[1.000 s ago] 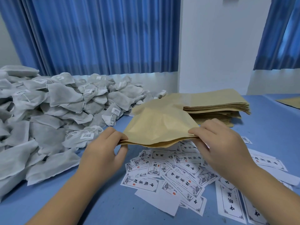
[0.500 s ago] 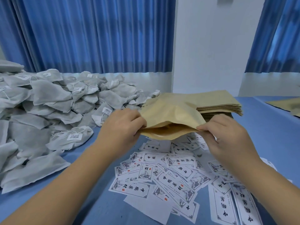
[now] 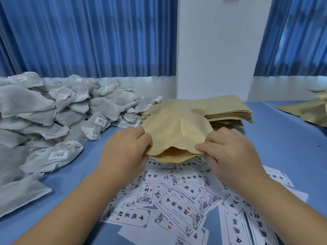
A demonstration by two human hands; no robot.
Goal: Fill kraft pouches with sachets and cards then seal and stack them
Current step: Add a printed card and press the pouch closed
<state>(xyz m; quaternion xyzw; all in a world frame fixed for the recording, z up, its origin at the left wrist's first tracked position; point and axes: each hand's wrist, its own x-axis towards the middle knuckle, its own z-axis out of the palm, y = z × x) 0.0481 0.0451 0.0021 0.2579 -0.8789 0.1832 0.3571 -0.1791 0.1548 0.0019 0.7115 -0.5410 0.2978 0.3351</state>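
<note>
- Holding one kraft pouch (image 3: pixel 177 135) just above the table (image 3: pixel 283 138), with its mouth turned toward the person and pulled a little open.
- Pinching the left side of the pouch mouth with the left hand (image 3: pixel 127 151), fingers (image 3: pixel 141 137) curled round the paper edge.
- Pinching the right side of the pouch mouth with the right hand (image 3: pixel 230 152), thumb and fingers closed on the top layer of paper.
- Looking into the pouch: only brown paper to see inside, so most likely not filled yet.
- Waiting to the left of the pouch: a big heap of grey sachets (image 3: pixel 53 112), none of them picked up.
- Lying under and in front of the pouch: a loose spread of printed cards (image 3: pixel 177 197), none of them picked up.
- Sitting just behind the pouch: a flat stack of empty pouches (image 3: pixel 228 110), so plenty more to fill.
- Far to the right of the pouch: a few more brown pouches (image 3: pixel 311 110) at the table edge; cannot tell if filled or sealed.
- Judging from all this: at the opening step for this pouch, with putting in a sachet and a card, sealing and stacking all left to do.
</note>
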